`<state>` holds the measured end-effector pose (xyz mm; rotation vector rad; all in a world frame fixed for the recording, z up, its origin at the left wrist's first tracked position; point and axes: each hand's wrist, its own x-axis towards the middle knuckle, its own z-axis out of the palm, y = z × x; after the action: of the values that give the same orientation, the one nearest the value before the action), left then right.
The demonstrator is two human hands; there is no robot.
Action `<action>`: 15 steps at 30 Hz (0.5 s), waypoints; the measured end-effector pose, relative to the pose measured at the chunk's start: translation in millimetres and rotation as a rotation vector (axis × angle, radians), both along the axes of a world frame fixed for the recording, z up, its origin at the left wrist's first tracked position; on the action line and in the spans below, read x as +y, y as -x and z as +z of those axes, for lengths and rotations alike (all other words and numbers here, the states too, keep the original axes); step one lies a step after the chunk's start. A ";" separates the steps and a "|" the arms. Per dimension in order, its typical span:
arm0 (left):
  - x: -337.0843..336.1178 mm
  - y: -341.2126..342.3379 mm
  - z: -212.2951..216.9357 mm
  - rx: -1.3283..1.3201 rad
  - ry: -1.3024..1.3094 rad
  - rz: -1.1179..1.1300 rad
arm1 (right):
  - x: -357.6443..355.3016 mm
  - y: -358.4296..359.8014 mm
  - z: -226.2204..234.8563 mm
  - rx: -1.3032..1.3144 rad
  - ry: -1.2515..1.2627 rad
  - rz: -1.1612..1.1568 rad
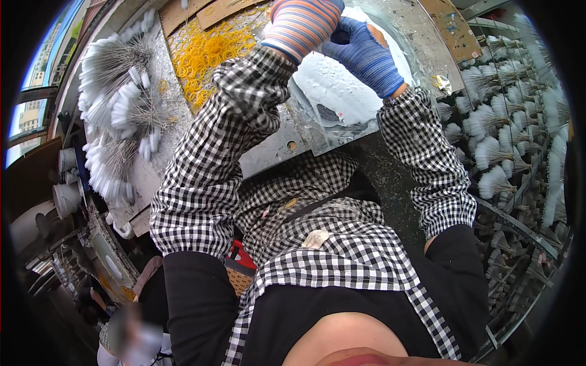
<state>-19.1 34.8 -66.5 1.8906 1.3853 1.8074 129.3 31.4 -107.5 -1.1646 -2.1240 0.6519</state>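
A pile of white material (332,85) is lying on the metal worktable (274,149), under clear plastic film, just below both gloved hands. The left hand (303,21) — in a striped glove — and the right hand (361,52) — in a blue glove — are meeting above it, fingers curling inward, though what they are gripping cannot be told. Checkered sleeve covers (207,171) are wrapping both forearms. Yellow rubber bands (207,52) are lying in a heap to the left, bundles of white-tipped wires (116,116) are resting further left, and white tufted brushes (497,140) are standing in racks on the right.
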 end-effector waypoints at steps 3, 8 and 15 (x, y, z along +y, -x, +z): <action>-30.4 1.0 29.6 0.563 -0.018 -0.125 | -1.7 -12.5 17.8 -0.261 0.051 0.014; -40.0 10.6 24.6 0.946 -0.088 -0.165 | 8.8 -25.0 -40.7 -0.271 0.054 0.091; -45.2 8.6 10.8 0.993 -0.041 -0.146 | 6.4 -20.0 -64.4 -0.382 -0.077 0.139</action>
<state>-27.7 -10.3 -55.7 2.9859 1.3395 0.7896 149.3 37.8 -171.9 -1.1797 -2.5438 0.4266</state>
